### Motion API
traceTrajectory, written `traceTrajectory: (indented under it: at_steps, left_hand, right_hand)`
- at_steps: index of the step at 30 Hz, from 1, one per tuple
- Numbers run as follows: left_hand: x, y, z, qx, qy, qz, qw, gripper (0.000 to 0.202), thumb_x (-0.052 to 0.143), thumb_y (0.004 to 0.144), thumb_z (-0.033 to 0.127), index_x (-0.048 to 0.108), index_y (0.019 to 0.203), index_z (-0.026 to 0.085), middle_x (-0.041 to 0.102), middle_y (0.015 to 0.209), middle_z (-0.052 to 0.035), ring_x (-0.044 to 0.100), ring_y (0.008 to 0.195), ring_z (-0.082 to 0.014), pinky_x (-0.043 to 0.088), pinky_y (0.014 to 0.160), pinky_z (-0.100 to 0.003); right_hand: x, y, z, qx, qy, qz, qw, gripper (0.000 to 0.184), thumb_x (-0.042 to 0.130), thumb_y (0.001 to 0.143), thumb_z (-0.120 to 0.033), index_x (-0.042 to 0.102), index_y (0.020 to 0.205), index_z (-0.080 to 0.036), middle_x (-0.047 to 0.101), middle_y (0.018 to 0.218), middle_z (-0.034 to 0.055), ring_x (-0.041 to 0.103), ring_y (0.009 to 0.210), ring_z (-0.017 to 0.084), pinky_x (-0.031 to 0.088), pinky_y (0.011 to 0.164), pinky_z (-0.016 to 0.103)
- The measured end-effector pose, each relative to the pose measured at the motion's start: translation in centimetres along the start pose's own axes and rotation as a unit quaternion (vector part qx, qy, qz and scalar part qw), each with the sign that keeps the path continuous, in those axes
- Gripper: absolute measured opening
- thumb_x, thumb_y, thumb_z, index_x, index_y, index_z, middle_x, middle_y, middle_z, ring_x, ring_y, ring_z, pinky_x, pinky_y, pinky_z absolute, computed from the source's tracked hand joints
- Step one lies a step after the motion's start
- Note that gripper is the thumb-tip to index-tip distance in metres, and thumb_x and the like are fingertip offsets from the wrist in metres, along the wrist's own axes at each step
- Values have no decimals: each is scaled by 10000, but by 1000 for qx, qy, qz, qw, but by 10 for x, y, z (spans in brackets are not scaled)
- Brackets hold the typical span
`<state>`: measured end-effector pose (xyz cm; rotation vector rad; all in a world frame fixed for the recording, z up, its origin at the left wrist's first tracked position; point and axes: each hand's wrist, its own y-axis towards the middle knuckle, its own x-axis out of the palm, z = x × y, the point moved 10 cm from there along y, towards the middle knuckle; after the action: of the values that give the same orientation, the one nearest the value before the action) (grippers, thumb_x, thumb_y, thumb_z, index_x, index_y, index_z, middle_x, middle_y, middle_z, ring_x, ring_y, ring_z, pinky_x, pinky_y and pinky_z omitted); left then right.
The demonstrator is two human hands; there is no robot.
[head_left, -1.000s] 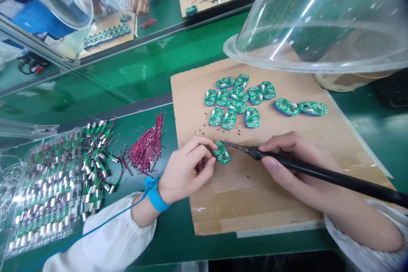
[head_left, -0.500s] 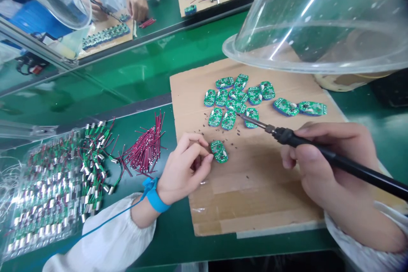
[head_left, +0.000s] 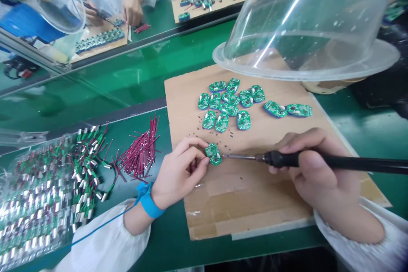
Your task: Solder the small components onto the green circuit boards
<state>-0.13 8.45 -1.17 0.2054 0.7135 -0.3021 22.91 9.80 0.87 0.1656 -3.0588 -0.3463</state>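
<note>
Bright, flat light from above, with only faint, soft shadows under the left fingers point(head_left: 188, 146). Hard white glare along the clear acrylic dome point(head_left: 296, 21) beyond the right fingers point(head_left: 306, 140), and blown-out highlights on the plastic blister tray point(head_left: 38, 216) well left of the left fingers. Wide-angle stretching toward the frame edges, with slight softness there.

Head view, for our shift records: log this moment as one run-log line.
left hand: holds green circuit board | right hand: holds soldering iron, tip at board edge | surface: cardboard sheet
</note>
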Motion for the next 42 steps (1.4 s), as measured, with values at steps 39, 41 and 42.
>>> traceTrajectory:
  at_steps: [39, 41, 42]
  left_hand:
    - [4, -1, 1, 17, -34, -54, 998, 106, 578, 943, 148, 569, 841, 177, 646, 1240, -43, 488, 589, -53, 437, 563, -234]
    - [4, -1, 2, 18, -34, -54, 998, 108, 577, 943, 146, 568, 840, 177, 647, 1238, -42, 484, 584, -52, 434, 558, -232]
    - [4, -1, 2, 17, -33, -54, 998, 108, 576, 944, 147, 568, 840, 177, 647, 1238, -44, 485, 583, -52, 433, 556, -232]
  right_hand:
    - [20, -10, 18, -7, -126, -145, 981, 137, 663, 937, -275, 644, 1073, -288, 708, 858, 44, 675, 684, 228, 507, 562, 376]
    - [20, -10, 19, -4, -128, -145, 981, 147, 678, 926, -283, 646, 1069, -298, 707, 829, 41, 678, 670, 237, 509, 548, 380]
    - [20, -10, 19, -4, -130, -145, 981, 151, 680, 923, -284, 644, 1069, -302, 707, 819, 40, 679, 667, 241, 510, 543, 382]
